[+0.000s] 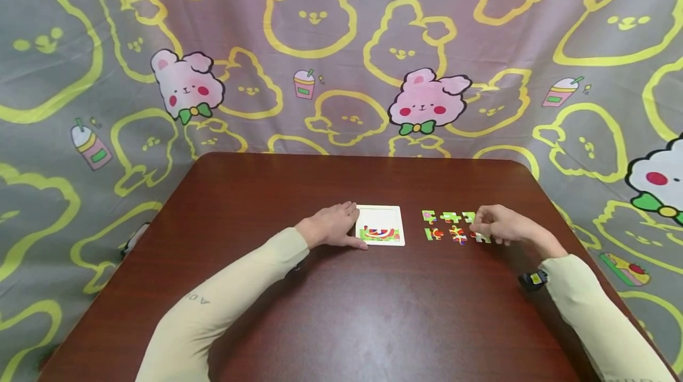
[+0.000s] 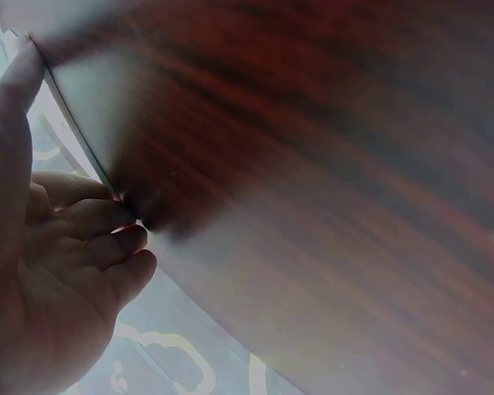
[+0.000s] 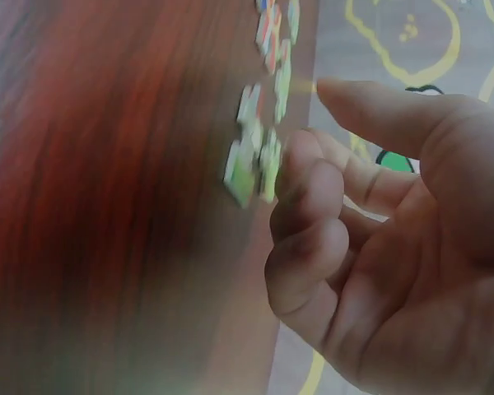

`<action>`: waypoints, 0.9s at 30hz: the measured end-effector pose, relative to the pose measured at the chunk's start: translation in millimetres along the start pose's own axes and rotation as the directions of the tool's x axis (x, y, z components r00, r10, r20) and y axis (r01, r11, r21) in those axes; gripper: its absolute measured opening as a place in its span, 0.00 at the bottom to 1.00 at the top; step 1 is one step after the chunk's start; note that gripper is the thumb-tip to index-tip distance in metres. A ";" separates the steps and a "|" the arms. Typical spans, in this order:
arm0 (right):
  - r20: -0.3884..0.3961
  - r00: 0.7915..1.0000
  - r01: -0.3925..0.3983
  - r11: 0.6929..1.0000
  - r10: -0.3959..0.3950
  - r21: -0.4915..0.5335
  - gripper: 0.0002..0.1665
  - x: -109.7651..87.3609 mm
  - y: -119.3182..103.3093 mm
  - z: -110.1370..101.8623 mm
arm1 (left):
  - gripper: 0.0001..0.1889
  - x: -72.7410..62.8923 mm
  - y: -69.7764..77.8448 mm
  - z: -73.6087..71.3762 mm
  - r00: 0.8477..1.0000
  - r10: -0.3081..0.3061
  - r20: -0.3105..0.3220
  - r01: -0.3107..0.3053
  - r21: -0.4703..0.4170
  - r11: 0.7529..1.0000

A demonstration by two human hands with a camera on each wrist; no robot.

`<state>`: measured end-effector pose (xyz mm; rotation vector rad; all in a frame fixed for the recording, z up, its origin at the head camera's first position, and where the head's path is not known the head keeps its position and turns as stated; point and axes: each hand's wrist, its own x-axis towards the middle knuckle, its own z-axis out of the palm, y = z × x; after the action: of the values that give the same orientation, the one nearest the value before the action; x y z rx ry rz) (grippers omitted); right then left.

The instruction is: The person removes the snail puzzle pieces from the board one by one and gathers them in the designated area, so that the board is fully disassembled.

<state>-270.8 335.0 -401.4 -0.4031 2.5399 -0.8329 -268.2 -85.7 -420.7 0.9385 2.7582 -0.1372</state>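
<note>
A square white puzzle tray (image 1: pixel 380 209) lies on the table, with colourful pieces (image 1: pixel 381 234) fitted along its near side. My left hand (image 1: pixel 333 226) rests at the tray's left edge, fingers toward the far corner and thumb by the near one. In the left wrist view, the fingertips of that hand (image 2: pixel 74 271) touch the tray's edge (image 2: pixel 74 123). Several loose jigsaw pieces (image 1: pixel 450 217) lie in two rows right of the tray. Over the rightmost ones hovers my right hand (image 1: pixel 504 225), partly covering them. The right wrist view shows its fingers (image 3: pixel 309 239) loosely bent, thumb apart, nothing between.
The brown wooden table (image 1: pixel 320 305) has rounded far corners. A patterned curtain (image 1: pixel 331 73) hangs close behind it and along both sides. A dark watch-like device (image 1: pixel 533 280) sits on the right wrist.
</note>
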 end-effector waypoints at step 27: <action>0.048 0.978 0.205 0.979 -0.204 -0.006 0.11 54.1 -79.6 44.2 | 0.55 -0.4 0.8 1.5 1.000 0.001 -0.027 -0.001 0.009 1.000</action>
<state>-285.1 230.0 -401.3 -0.6887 2.4899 -0.8719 -267.1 -85.6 -422.1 0.9508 2.7840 -0.1379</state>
